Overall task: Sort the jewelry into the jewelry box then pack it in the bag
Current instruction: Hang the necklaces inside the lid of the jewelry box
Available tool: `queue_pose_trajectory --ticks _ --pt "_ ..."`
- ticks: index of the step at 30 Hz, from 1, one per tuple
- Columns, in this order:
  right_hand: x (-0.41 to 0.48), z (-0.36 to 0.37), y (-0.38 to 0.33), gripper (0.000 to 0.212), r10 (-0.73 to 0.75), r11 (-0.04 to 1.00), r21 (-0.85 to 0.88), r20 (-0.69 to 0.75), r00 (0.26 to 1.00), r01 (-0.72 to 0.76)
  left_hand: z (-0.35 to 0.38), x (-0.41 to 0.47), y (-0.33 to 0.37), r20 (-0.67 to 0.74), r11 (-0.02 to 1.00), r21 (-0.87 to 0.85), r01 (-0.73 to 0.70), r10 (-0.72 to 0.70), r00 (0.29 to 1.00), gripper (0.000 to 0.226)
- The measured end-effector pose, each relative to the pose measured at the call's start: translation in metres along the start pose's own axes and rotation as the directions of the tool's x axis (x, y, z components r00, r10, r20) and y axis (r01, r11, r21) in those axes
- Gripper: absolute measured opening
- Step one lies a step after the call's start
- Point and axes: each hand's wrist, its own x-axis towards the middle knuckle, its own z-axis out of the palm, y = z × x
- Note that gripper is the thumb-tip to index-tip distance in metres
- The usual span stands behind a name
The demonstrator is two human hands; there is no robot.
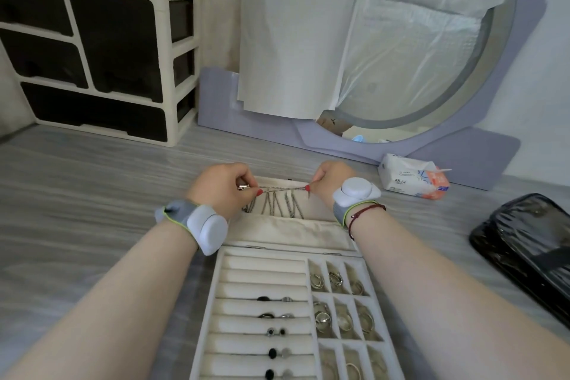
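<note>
An open white jewelry box (216,293) lies in front of me, its lid (293,230) folded back flat on the table. Rings sit in the roll slots (273,316) and in the small square compartments (340,299). Several silver chains (279,205) hang across the lid's inside. My left hand (222,188) and my right hand (328,183) each pinch one end of a silver necklace chain (283,188), stretched level between them over the lid's top. A black glossy bag (530,253) lies at the right.
A cream drawer organiser with dark drawers (101,46) stands at the back left. A round mirror on a lilac stand (462,145), partly covered by white paper, leans behind the box. A tissue pack (411,177) lies to the right of my right hand.
</note>
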Motion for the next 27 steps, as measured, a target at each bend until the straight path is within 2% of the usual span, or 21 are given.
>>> queue_pose_trajectory --ticks 3,6,8,11,15,20,27 --pt "0.002 0.0 -0.002 0.023 -0.025 0.996 -0.086 0.006 1.0 0.026 0.001 -0.001 0.001 -0.009 0.999 0.018 -0.034 0.035 0.999 0.01" --pt "0.002 -0.001 -0.001 0.027 -0.091 0.985 -0.144 -0.001 0.996 0.09 0.0 -0.001 0.0 -0.033 0.997 0.036 -0.065 0.067 0.997 0.007" --pt "0.002 -0.005 -0.001 0.028 -0.122 0.977 -0.17 0.034 0.992 0.126 -0.001 -0.001 0.001 -0.024 0.996 0.034 -0.077 0.078 0.997 0.005" --pt "0.003 -0.009 0.0 0.018 -0.145 0.965 -0.205 0.104 0.984 0.164 -0.001 -0.001 0.003 0.011 0.996 0.037 -0.087 0.087 0.996 0.004" --pt "0.002 -0.013 0.002 0.015 -0.153 0.962 -0.206 0.132 0.979 0.178 0.0 0.0 0.003 0.027 0.994 0.041 -0.103 0.102 0.994 0.003" --pt "-0.001 -0.015 0.005 0.025 -0.134 0.964 -0.208 0.149 0.98 0.164 -0.001 -0.001 0.005 0.047 0.992 0.048 -0.115 0.113 0.993 0.004" --pt "-0.013 -0.017 0.01 0.007 -0.132 0.978 -0.141 0.159 0.978 0.155 -0.001 -0.004 0.007 0.093 0.991 0.032 -0.13 0.126 0.988 0.008"
